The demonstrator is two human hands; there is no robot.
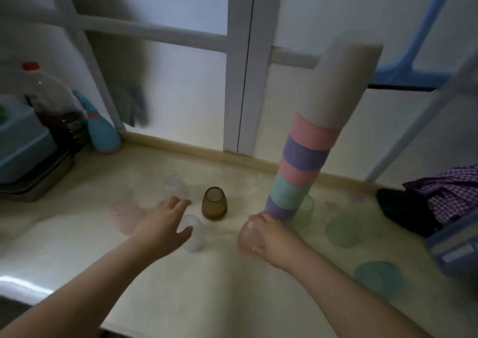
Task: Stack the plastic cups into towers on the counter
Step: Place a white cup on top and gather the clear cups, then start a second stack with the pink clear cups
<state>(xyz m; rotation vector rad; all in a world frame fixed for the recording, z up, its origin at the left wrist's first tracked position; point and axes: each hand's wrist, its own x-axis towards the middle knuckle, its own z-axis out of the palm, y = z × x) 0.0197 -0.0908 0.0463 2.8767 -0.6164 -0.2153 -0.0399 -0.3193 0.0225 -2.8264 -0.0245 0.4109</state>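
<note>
A tall tower of stacked cups (305, 156) stands on the counter (181, 286), banded purple, green, pink, purple and pink, with a long beige section on top. My right hand (269, 234) is at its base, curled around a pale clear cup (245, 236). My left hand (163, 224) hovers with fingers spread over a clear upturned cup (194, 234). A brown upturned cup (214, 203) stands between my hands. Another clear cup (177, 186) sits further back. A pale green cup (306, 209) shows behind the tower's base.
At the left stand a blue box (23, 143), a large bottle with a red cap (49, 97) and a blue-and-pink bottle (103, 130). Purple checked cloth (450, 190) and a blue container (455, 249) lie at the right. Frosted window panes rise behind.
</note>
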